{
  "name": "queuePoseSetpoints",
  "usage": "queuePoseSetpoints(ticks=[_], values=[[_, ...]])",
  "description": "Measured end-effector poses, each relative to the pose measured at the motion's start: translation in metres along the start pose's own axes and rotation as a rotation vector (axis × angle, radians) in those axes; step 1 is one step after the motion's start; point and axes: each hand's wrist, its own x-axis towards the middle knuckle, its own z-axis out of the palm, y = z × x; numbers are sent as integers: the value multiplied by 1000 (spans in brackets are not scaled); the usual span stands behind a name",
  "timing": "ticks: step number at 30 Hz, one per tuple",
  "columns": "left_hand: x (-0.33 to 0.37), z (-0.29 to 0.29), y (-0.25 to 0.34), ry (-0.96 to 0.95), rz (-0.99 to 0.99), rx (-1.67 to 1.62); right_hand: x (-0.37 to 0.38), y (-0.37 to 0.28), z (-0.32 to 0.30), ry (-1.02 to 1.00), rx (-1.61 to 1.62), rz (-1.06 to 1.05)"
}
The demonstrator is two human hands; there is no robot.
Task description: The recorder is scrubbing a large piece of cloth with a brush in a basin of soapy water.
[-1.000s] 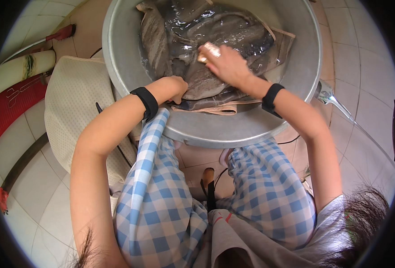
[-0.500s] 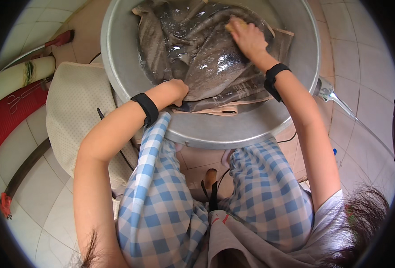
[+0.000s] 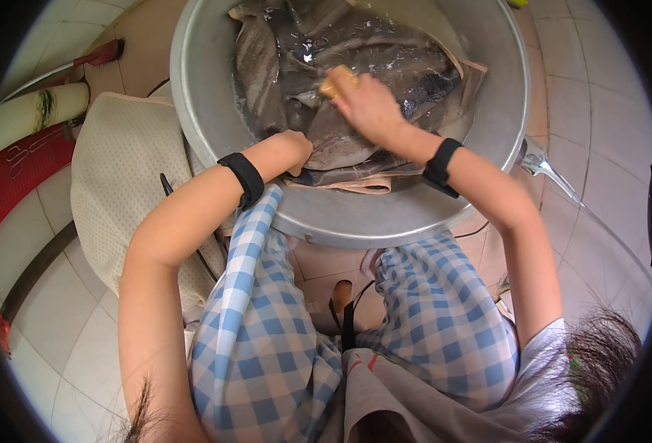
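Note:
A wet grey-brown cloth [image 3: 340, 142] with pale peach edging lies bunched in a big round metal basin [image 3: 385, 214] of cloudy water. My left hand [image 3: 294, 151] is closed on the cloth's near left edge, by the basin's rim. In my right hand [image 3: 374, 111] is a small yellow block [image 3: 338, 81], held over the middle of the cloth; whether it is soap or a brush I cannot tell. Its underside, and whether it touches the cloth, are hidden.
Right of the basin is a silver shower head [image 3: 536, 159] with its hose. To the left hangs a cream dotted cloth [image 3: 119, 170], near a red ridged thing [image 3: 27, 177] and a red-ended rod [image 3: 101, 55]. My checked-clad knees [image 3: 429, 295] flank the basin's near side.
My right hand has moved left and nearer with the yellow block, from the cloth's far right to its middle. The left hand keeps its place on the cloth.

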Motion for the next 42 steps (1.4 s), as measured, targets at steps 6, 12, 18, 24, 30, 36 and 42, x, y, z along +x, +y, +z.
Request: queuePoseSetpoints(ticks=[6,12,18,24,30,36,42], values=[[2,-2,2,1,-25,-20,17,4,17,79,-112,-204],[4,-1,3,49,-3,-4,40,108,11,133,-321,279],[6,9,2,120,-13,-42,19,138,2,143,-346,486],[1,5,3,101,-42,-77,-7,77,-6,18,-78,341],[13,8,-9,-29,29,-41,-14,-2,15,4,3,-25],[6,2,-7,-38,18,-78,-4,27,9,-24,-39,-86],[7,9,-10,73,56,-102,-3,123,-20,155,-122,402]])
